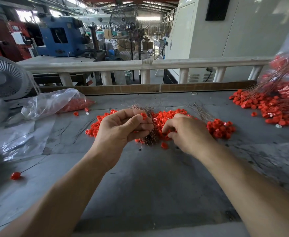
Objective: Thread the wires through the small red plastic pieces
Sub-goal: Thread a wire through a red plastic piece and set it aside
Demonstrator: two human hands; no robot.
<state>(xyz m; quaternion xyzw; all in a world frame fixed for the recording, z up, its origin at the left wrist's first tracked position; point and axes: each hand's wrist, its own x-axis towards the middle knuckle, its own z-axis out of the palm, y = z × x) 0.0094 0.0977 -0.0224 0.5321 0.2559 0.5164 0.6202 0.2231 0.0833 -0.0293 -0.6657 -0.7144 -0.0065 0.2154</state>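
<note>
I see the left hand (123,129) pinching one red piece (144,116) at its fingertips while its curled fingers grip a bundle of wires (149,137) over the middle of the surface (148,185). The right hand (186,132) has its fingers curled down into the pile of red pieces (217,129) just beside it; whether it grips anything I cannot tell. A plastic bag (54,103) of red pieces lies toward the far left edge.

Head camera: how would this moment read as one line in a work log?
left hand: pinches red piece, holds wire bundle | right hand: fingers curled in red pile | threading: not visible
</note>
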